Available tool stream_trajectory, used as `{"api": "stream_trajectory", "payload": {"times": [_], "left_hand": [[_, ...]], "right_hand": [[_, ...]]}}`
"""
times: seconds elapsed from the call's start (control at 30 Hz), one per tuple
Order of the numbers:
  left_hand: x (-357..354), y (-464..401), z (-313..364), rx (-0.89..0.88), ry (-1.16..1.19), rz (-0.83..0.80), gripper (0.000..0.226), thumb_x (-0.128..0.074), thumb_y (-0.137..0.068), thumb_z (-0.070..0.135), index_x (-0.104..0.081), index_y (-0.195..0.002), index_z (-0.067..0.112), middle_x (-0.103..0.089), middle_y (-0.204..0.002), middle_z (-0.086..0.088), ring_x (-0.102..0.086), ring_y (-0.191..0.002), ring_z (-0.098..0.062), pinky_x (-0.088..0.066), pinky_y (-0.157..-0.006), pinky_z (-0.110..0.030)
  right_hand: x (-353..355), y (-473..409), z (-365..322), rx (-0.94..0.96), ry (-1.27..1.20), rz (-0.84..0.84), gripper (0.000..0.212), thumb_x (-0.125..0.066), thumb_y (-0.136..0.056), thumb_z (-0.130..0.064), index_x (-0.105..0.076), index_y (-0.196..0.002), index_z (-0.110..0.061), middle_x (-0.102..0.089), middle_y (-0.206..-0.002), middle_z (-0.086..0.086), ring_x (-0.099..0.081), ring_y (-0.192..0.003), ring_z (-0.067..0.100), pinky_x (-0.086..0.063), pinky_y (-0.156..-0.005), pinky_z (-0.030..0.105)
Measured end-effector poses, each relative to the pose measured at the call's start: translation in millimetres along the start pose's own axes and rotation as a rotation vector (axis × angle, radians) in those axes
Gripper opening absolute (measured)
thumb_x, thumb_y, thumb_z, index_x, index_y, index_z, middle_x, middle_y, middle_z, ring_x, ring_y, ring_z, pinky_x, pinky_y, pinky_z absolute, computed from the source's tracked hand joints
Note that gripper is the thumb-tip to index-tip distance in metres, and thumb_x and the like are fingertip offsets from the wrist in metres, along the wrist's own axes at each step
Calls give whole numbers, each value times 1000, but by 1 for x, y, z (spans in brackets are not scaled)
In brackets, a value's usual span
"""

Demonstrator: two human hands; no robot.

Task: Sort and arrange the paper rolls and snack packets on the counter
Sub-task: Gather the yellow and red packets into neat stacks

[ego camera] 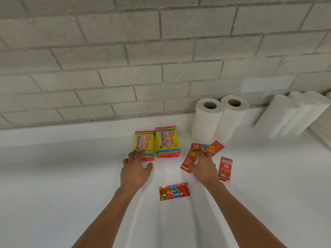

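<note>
Head view: right hand (203,168) pinches a red packet (201,147) above the scattered ones, left hand (136,170) rests open-fingered on the yellow pack (144,145). Best lift cleanly, stack reds together, clear of the paper rolls (206,120) behind.

1. Likely a home kitchen or pantry counter; could also be a small shop's back counter, cannot tell for sure.
2. Plain white counter (71,176) running along a wall of pale grey brick-pattern tiles (125,51).
3. Household stock on it: white toilet paper rolls (207,119) stacked upright against the wall, bigger paper towel rolls (286,113) lying tilted at the right.
4. Yellow "Giggles" 10-wipes packs (167,140) and small red snack sachets (174,191), retail consumer goods.
</note>
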State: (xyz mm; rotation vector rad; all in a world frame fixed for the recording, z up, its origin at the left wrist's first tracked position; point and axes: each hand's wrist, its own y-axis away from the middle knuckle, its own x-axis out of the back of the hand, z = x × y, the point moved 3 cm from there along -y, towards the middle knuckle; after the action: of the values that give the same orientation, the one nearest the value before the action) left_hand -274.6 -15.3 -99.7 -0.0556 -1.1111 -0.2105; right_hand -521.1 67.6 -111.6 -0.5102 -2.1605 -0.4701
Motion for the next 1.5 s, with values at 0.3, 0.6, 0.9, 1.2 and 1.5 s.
{"api": "stream_trajectory", "payload": {"times": [0.3,0.6,0.9,1.2,1.5], "left_hand": [[-3,10,1,-17,0,13,56,-61,-90,47,-43,-141,31,-40,-148,1,-43,-128,-29,-52,-84,-41],[-6,29,9,15,21,-2,55,-61,-91,45,-42,-141,30,-37,-150,4,-41,-130,-26,-52,-86,-41],[-7,42,18,4,96,16,57,-63,-91,43,-42,-143,33,-42,-149,6,-41,-131,-23,-50,-90,-39],[-23,59,57,41,229,-12,43,-61,-94,42,-51,-135,39,-59,-133,13,-52,-120,-9,-48,-88,-25],[-23,78,77,89,468,37,29,-55,-99,36,-57,-128,36,-63,-121,13,-63,-92,-4,-58,-69,-21]], "right_hand": [[-5,-38,3,-88,160,-93,70,-67,-88,-47,-36,-144,-18,-34,-149,9,-56,-123,29,-50,-97,41],[1,-48,5,-127,99,-231,62,-81,-79,-29,-48,-130,-14,-57,-120,5,-62,-100,20,-53,-73,29],[11,-49,8,-163,-128,-313,44,-74,-80,-6,-52,-118,-12,-63,-102,10,-68,-90,26,-60,-78,38],[22,-21,-6,-73,-530,-343,20,-69,-90,-9,-63,-108,-16,-64,-79,3,-56,-60,13,-48,-57,27],[42,16,-27,45,-783,-389,13,-68,-93,-21,-72,-104,-17,-73,-89,0,-70,-74,11,-58,-67,24]]}}
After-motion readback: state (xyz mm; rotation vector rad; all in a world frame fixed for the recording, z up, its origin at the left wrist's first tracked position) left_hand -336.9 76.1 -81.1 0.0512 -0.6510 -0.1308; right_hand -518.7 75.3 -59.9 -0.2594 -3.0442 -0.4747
